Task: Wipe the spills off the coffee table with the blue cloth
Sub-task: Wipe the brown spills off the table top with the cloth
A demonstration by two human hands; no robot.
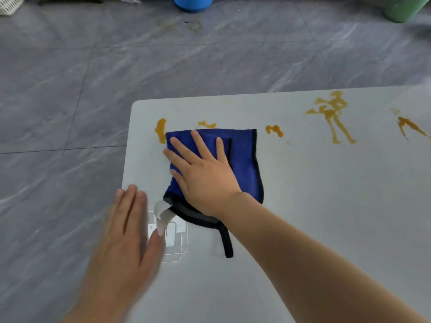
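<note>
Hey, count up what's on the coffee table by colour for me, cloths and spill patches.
Blue: 1, the blue cloth under the right hand
Orange-brown: 5 spill patches showing beside the cloth
Total: 6

Grey marbled floor tiles [163, 66] fill the view, pale veins streaking across them, thin grout lines crossing. Take the blue bowl [193, 3] at the top edge as our marker: just below it, a faint yellowish stain [193, 25] on the tiles. Far off to its left, a white slatted basket [9, 5]. Far right, a green container [404, 8], cut off by the frame. Light is soft, even.
</note>
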